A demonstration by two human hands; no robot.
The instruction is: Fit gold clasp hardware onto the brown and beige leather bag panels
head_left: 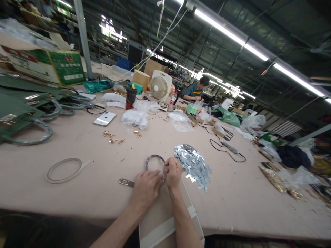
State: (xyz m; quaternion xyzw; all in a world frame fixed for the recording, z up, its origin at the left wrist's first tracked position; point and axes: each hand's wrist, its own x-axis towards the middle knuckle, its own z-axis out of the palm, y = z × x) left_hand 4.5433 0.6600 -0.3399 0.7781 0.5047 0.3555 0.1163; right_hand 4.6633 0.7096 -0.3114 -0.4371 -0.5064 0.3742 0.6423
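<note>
My left hand (145,187) and my right hand (172,172) meet at the table's near middle, both with fingers pinched together on something small that I cannot make out. They work over a beige bag panel (165,220) that hangs over the table's front edge. A grey bag handle loop (154,159) curves just beyond my fingers. A small metal strap plate (126,182) lies left of my left hand. A heap of silvery metal pieces (192,163) sits right of my right hand.
Green handbags (23,110) lie stacked at the left, a white tape loop (64,169) in front of them. A phone (104,118), gold fittings (110,134), plastic bags (134,119), a cup (130,97), a fan (160,86) and a black cabled tool (229,147) lie beyond. Another person (196,90) sits far off.
</note>
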